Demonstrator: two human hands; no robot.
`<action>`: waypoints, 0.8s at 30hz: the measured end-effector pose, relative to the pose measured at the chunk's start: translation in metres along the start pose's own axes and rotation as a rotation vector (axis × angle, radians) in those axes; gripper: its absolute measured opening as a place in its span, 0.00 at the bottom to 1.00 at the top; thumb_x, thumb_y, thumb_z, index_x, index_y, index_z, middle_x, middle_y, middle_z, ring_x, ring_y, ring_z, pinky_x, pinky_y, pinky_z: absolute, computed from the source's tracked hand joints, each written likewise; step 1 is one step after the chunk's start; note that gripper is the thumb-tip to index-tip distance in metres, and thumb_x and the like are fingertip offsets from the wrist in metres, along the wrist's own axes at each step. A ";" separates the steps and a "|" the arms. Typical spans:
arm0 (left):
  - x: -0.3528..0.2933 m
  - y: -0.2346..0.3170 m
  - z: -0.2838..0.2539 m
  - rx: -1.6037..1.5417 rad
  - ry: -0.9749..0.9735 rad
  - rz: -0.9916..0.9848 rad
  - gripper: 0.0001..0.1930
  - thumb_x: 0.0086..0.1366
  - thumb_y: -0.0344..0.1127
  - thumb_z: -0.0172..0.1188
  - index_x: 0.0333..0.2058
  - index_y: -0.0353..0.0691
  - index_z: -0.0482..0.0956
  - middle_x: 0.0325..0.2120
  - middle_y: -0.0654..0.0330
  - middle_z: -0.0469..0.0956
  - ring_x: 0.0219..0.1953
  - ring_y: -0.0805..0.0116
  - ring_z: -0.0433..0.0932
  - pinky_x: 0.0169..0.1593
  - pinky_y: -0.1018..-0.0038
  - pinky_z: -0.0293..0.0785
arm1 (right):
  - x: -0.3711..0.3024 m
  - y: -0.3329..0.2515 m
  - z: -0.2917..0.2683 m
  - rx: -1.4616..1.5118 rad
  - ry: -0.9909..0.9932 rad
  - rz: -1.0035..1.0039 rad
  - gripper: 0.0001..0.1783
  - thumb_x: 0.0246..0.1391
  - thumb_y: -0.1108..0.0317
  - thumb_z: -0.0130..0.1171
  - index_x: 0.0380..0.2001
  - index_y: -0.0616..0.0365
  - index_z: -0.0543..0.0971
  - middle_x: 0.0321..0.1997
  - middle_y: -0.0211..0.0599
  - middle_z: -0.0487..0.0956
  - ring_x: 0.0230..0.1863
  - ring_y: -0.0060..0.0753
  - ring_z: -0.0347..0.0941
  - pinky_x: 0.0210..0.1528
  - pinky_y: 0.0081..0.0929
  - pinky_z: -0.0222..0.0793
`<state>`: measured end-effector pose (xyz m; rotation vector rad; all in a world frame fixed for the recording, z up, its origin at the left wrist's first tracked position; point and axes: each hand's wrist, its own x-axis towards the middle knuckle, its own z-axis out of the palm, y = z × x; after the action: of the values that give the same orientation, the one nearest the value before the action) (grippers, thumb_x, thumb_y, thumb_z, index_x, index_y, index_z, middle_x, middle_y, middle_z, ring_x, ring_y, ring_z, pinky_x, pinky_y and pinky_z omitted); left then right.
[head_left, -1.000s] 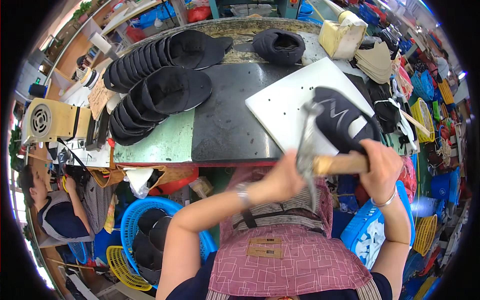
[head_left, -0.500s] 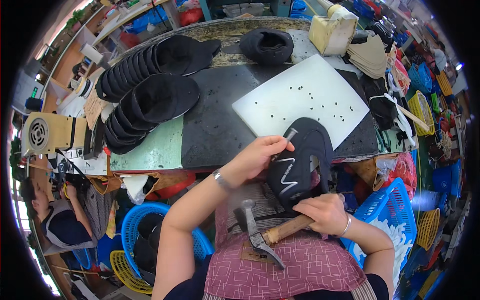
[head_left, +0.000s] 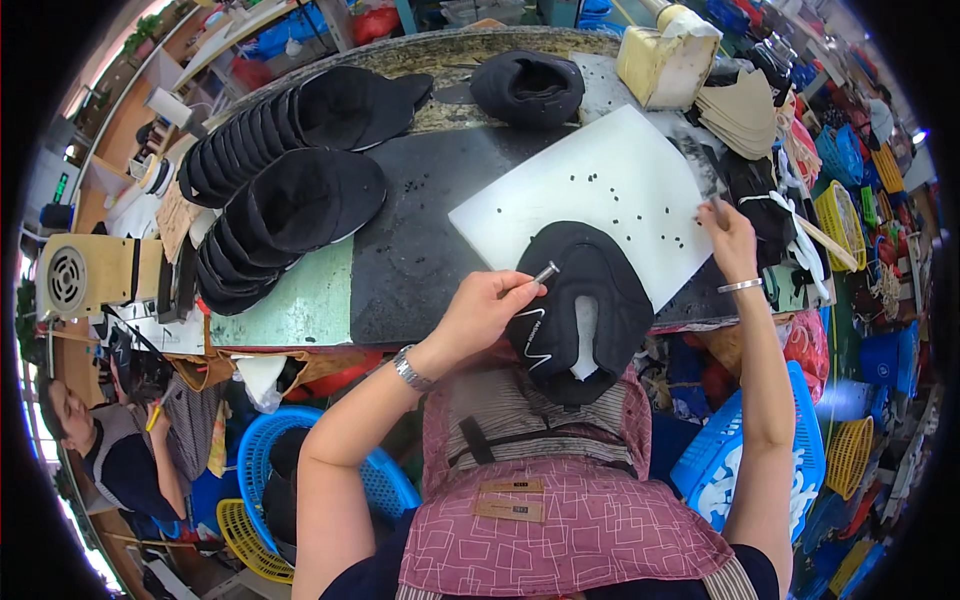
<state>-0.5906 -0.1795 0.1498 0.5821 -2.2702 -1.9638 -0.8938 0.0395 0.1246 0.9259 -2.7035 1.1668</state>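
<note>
My left hand [head_left: 482,315] pinches a short metal punch [head_left: 545,272] above a black cap [head_left: 622,262]. The cap lies open side up across the front table edge, its lower part over my lap, with a white zigzag mark near my left hand. My right hand [head_left: 730,240] is raised at the right corner of the white board [head_left: 530,190], its fingers closed round the handle of a hammer [head_left: 697,160], whose head is smeared by motion. Several small black bits [head_left: 592,178] are scattered over the board.
Two nested rows of black caps [head_left: 300,200] stand at the left; another black cap [head_left: 528,88] sits at the back. Tan curved pieces [head_left: 738,112] are stacked behind the board's right side. Blue baskets [head_left: 258,425] flank me below the table. A person [head_left: 130,450] works at the far left.
My right hand has left the cap and swung the hammer up and right over the board's edge. The cap has turned and tipped, its opening now facing up. My left hand still holds the punch.
</note>
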 end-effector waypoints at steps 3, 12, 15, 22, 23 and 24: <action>-0.006 -0.008 -0.007 -0.002 0.045 -0.007 0.13 0.62 0.35 0.52 0.36 0.31 0.78 0.26 0.66 0.77 0.29 0.83 0.71 0.35 0.84 0.67 | -0.014 -0.078 0.016 -0.166 -0.219 0.039 0.15 0.47 0.57 0.56 0.35 0.53 0.77 0.24 0.47 0.75 0.28 0.45 0.72 0.31 0.33 0.65; -0.003 -0.003 -0.005 0.051 0.046 -0.076 0.13 0.61 0.36 0.53 0.35 0.31 0.78 0.26 0.66 0.78 0.29 0.84 0.70 0.35 0.84 0.67 | 0.047 -0.007 0.008 -0.619 0.001 0.097 0.12 0.48 0.58 0.50 0.35 0.47 0.76 0.39 0.43 0.75 0.39 0.51 0.72 0.37 0.43 0.67; -0.006 0.002 -0.004 0.060 0.075 -0.063 0.13 0.61 0.36 0.53 0.35 0.31 0.78 0.25 0.65 0.78 0.29 0.84 0.70 0.35 0.84 0.67 | 0.042 0.005 0.013 -0.524 0.015 0.191 0.15 0.49 0.53 0.50 0.36 0.46 0.76 0.31 0.44 0.77 0.37 0.51 0.73 0.36 0.42 0.67; -0.002 0.000 -0.014 0.303 0.229 0.036 0.11 0.58 0.36 0.54 0.34 0.35 0.79 0.23 0.58 0.78 0.25 0.74 0.74 0.33 0.80 0.68 | -0.007 -0.055 -0.002 -0.304 0.053 -0.422 0.15 0.44 0.64 0.59 0.38 0.53 0.76 0.32 0.44 0.77 0.34 0.46 0.73 0.37 0.34 0.67; -0.005 -0.001 -0.015 0.352 0.262 0.060 0.11 0.57 0.36 0.55 0.34 0.35 0.78 0.22 0.59 0.77 0.24 0.73 0.73 0.32 0.79 0.68 | -0.020 -0.077 -0.011 -0.226 -0.073 -0.328 0.16 0.43 0.66 0.60 0.38 0.54 0.76 0.32 0.44 0.76 0.33 0.45 0.73 0.36 0.33 0.67; -0.009 -0.004 -0.016 0.405 0.296 0.081 0.11 0.57 0.36 0.55 0.34 0.34 0.78 0.22 0.60 0.76 0.23 0.72 0.72 0.32 0.79 0.68 | -0.034 -0.098 -0.017 -0.144 -0.200 -0.233 0.16 0.41 0.69 0.61 0.38 0.55 0.76 0.31 0.44 0.76 0.32 0.44 0.73 0.36 0.31 0.67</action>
<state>-0.5764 -0.1914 0.1502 0.7430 -2.4542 -1.2819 -0.8154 0.0154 0.1909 1.3548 -2.6861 0.8659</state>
